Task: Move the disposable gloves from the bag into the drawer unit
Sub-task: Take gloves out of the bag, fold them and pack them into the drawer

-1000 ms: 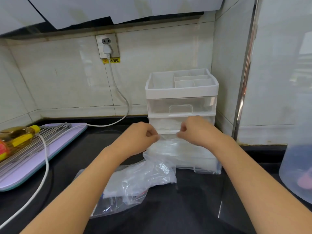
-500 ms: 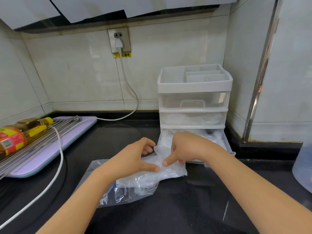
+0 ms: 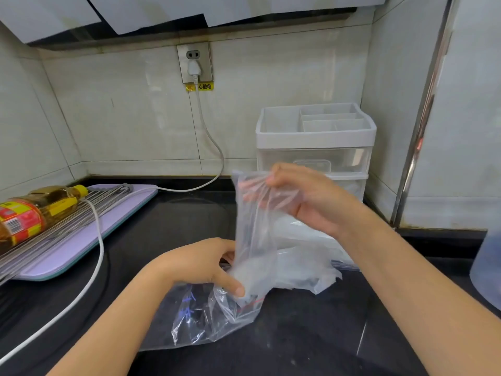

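Note:
A clear zip bag (image 3: 200, 318) lies crumpled on the black counter. My left hand (image 3: 200, 263) holds it down near its mouth. My right hand (image 3: 301, 196) pinches the top of a thin clear disposable glove (image 3: 253, 223), lifted upright out of the bag. More clear gloves (image 3: 303, 264) lie heaped between the bag and the drawer unit. The white drawer unit (image 3: 315, 139) stands behind, against the right wall. Its bottom drawer is pulled out and mostly hidden by my right hand and the gloves.
A purple board (image 3: 81, 240) at the left carries a metal rack and an oil bottle (image 3: 32, 210). A white cable (image 3: 100, 256) runs from the wall socket across the counter. A translucent container (image 3: 486, 270) stands at the right edge.
My right hand has risen from the bag's mouth with a glove pinched in it, stretching it upward. My left hand stays low on the bag. The camera view has shifted left.

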